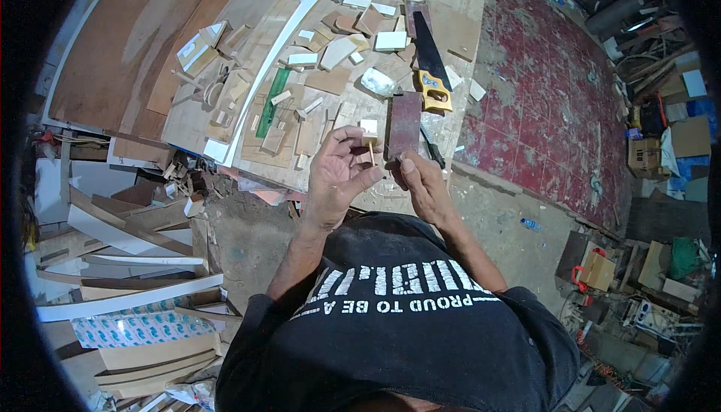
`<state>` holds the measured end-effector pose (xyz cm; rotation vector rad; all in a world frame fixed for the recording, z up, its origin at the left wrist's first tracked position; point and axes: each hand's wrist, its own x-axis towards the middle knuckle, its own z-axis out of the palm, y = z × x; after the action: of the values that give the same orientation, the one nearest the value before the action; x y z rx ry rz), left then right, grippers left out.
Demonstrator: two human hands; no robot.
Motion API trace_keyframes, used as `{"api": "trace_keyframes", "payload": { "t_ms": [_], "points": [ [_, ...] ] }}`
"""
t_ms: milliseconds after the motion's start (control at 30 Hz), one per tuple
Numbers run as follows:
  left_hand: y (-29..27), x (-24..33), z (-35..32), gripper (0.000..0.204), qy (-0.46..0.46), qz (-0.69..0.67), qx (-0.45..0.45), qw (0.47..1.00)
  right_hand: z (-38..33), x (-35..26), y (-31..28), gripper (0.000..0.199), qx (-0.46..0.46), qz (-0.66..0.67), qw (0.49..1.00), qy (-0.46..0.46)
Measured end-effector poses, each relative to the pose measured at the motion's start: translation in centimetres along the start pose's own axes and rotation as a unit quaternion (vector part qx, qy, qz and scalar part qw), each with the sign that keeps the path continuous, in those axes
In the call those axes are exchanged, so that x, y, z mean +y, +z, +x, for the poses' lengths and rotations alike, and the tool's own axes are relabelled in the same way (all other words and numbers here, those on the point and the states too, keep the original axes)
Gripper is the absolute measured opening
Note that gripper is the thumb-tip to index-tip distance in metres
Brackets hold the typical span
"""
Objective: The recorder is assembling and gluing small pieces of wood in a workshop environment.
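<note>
My left hand point(336, 175) is closed, fingers and thumb pinching a small wooden piece, a pale block point(368, 128) with a thin stick point(372, 154) coming down from it. Close beside it, my right hand point(426, 188) grips the near end of a flat, dark reddish-brown board point(404, 123) between thumb and fingers. The board points away from me, a short gap from the block. Just right of the board lies a dark, slim tool point(431, 144), partly hidden by my right hand. A handsaw point(431, 59) with a yellow-and-black handle rests farther off on the workbench point(460, 14).
Wood offcuts point(338, 53) lie scattered over the bench. A green strip point(272, 102) and a clear plastic bundle point(378, 81) lie among them. Small wooden assemblies point(214, 89) stand at left. Curved boards point(135, 299) are piled lower left; boxes point(644, 155) and clutter line the right side.
</note>
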<state>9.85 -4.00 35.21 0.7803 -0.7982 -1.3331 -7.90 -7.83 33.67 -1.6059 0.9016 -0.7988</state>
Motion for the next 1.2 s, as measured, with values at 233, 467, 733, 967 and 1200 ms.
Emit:
{"api": "trace_keyframes", "payload": {
  "t_ms": [233, 467, 733, 967, 1200],
  "points": [
    [0.4, -0.1, -0.2, 0.052, -0.032, -0.046, -0.021, 0.998, -0.1, -0.5, 0.1, 0.036, 0.002, -0.047, 0.998, -0.044],
    [0.6, -0.5, -0.4, 0.057, -0.017, -0.035, -0.019, 0.999, -0.2, -1.3, 0.1, 0.032, -0.008, -0.087, 0.993, -0.080],
    [0.3, -0.3, -0.5, 0.063, 0.000, 0.032, -0.029, 0.999, -0.2, -2.1, -1.3, 0.028, -0.025, -0.195, 0.977, -0.087],
    [0.0, -0.5, -0.6, 0.064, 0.018, 0.086, -0.034, 0.996, 0.1, -1.9, -1.5, 0.026, 0.001, -0.282, 0.951, -0.126],
    [0.0, -0.4, -0.5, 0.064, 0.022, 0.120, -0.030, 0.992, 0.3, -2.0, -0.7, 0.020, 0.016, -0.301, 0.947, -0.111]
  ]
}}
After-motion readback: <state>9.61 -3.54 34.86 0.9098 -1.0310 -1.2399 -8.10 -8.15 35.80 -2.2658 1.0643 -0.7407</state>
